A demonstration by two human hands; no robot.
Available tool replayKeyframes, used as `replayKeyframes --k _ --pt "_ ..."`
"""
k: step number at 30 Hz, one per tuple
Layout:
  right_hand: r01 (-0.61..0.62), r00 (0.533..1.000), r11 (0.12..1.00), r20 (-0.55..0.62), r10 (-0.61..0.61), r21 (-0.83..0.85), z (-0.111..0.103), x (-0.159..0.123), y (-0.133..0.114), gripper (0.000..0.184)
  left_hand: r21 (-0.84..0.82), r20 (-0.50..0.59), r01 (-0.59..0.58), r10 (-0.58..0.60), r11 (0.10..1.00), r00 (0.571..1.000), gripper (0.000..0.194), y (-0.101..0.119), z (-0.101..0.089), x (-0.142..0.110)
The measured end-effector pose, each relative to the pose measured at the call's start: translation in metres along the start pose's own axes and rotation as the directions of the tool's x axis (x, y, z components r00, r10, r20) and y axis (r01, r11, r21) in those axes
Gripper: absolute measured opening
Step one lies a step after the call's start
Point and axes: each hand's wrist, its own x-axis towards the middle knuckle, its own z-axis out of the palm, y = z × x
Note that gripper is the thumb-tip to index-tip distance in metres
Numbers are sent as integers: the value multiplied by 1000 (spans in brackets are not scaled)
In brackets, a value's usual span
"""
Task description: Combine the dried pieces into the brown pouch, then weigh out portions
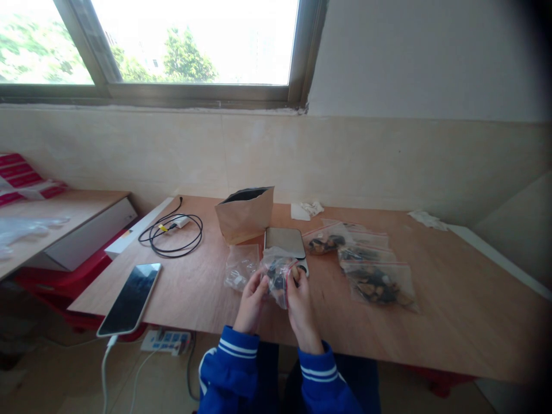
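Observation:
Between my two hands is a clear zip bag with dark and tan dried pieces in it. My left hand pinches the bag's left side. On its right edge, by the red zip strip, my right hand is closed, with a tan piece showing at the fingertips. Just beyond the bag lies a small flat scale, partly covered by it. Left of the bag rests another clear plastic bag holding small whitish bits. Behind them a brown kraft pouch stands with its top open.
Several filled zip bags lie to the right. A coiled black cable and a smartphone on a white charging cable are at the left. Crumpled tissue sits near the wall. A power strip is below the table's front edge.

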Motion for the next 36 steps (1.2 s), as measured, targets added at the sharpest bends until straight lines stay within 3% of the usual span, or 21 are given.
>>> replayKeyframes --k 18,26,29,36 --pt "9 1000 1000 -27 -9 23 -1 1 -2 42 -103 -53 35 -40 994 998 35 -6 4 0" --pt "51 983 999 -175 -48 9 -2 8 10 37 -139 -77 34 -45 990 996 32 -8 7 0" --pt "41 974 996 -224 -22 84 -2 8 9 36 -154 -84 48 -62 987 994 30 -7 8 0" --pt "-88 966 927 -197 169 365 -6 7 -7 30 -206 -152 85 -118 975 981 23 -4 6 2"
